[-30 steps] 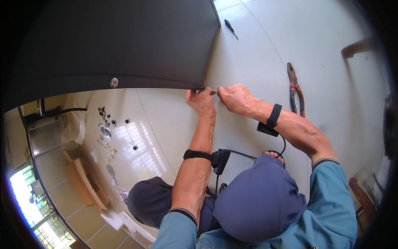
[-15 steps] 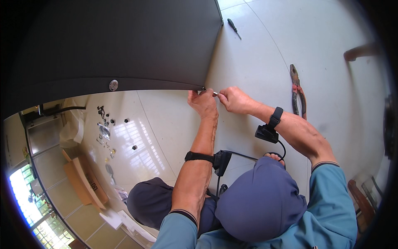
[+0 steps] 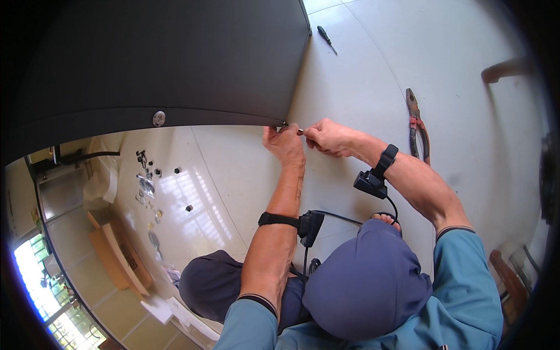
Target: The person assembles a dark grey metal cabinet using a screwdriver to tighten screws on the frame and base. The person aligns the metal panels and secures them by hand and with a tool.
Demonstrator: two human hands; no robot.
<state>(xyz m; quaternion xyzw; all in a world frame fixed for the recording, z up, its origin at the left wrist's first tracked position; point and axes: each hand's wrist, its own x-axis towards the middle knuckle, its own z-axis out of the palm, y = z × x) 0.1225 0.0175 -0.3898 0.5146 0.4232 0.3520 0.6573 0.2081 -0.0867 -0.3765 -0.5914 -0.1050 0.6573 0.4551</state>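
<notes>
At the near right corner of a large dark grey cabinet (image 3: 175,64), my left hand (image 3: 286,146) is closed with its fingers at the corner's lower edge. What its fingertips pinch there is too small to make out. Just to the right, my right hand (image 3: 326,137) is closed round a thin tool, of which only a short shiny piece (image 3: 300,132) shows between the two hands. The tool's kind is hidden in the grip. A round silver lock (image 3: 158,118) sits on the cabinet's near edge, left of my hands.
Combination pliers (image 3: 415,119) with red and black handles lie on the tiled floor at right. Farther off lies a dark-handled screwdriver (image 3: 326,39). Several small black parts (image 3: 177,171) and small bags are scattered at left, near an open cardboard box (image 3: 119,251). A wooden leg (image 3: 504,70) stands far right.
My right hand has turned at the wrist, its knuckles and wrist strap rolling over, while staying at the same corner. My left hand holds its place.
</notes>
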